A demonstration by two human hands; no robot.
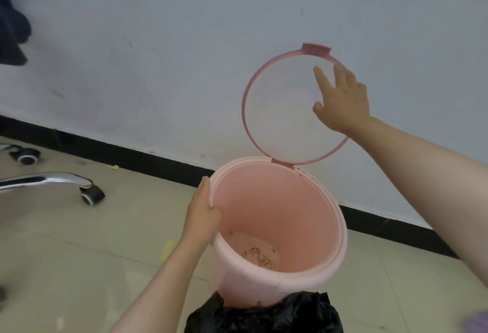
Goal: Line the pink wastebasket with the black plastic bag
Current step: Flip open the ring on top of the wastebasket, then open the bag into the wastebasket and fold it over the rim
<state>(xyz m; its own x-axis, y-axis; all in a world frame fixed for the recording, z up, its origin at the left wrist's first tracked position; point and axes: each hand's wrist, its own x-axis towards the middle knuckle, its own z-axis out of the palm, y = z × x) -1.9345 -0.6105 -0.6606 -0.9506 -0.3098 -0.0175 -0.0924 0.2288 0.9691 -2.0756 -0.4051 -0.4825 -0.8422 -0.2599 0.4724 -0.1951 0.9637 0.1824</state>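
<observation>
A chrome chair leg [50,180] is seen far left on the floor. The pink wastebasket [280,232] is gripped at its left rim by the left hand [202,216]. The black plastic bag [266,315] lies crumpled at its near side. The raised ring lid [247,110] is touched by the right hand [342,100], fingers spread.

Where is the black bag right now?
In the head view, the black plastic bag lies crumpled on the floor at the bottom edge, just in front of the pink wastebasket, not inside it yet.

Close head view, seemingly steeply downward.
</observation>
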